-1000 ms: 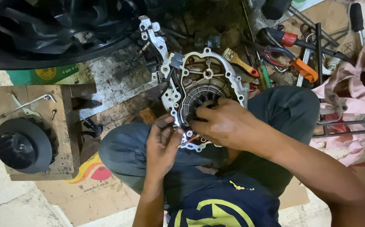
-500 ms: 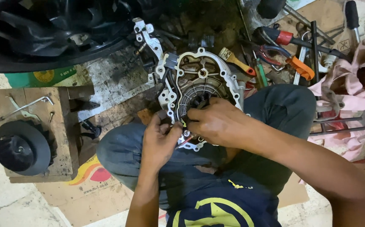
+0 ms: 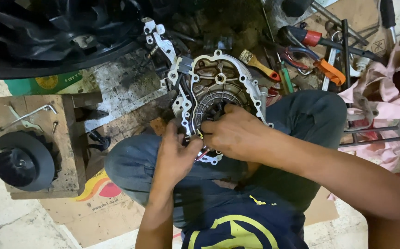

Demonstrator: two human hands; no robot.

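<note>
A black spoked wheel with its tyre [image 3: 47, 32] fills the upper left; below it, on a worn square wooden board [image 3: 66, 152], sits a black finned round rotor [image 3: 22, 161] beside a bent steel wire tool [image 3: 27, 115]; a crumpled pink cloth [image 3: 384, 106] lies at the right, near orange-handled pliers [image 3: 326, 69] and a yellow-handled brush [image 3: 260, 64]. The grey cast-metal engine cover with lobed bolt-hole rim [image 3: 218, 90] rests on the person's knees, its ribbed round inner face upward; I judge it stiff, fairly heavy, likely oily and slippery, best held by the thick rim, away from the thin wires. The right hand [image 3: 237, 133] lies curled over its lower middle, fingertips pressed onto the inner part; the left hand [image 3: 174, 157] pinches at the cover's lower left rim, by red and yellow wires [image 3: 201, 152]; what it pinches I cannot tell.
</note>
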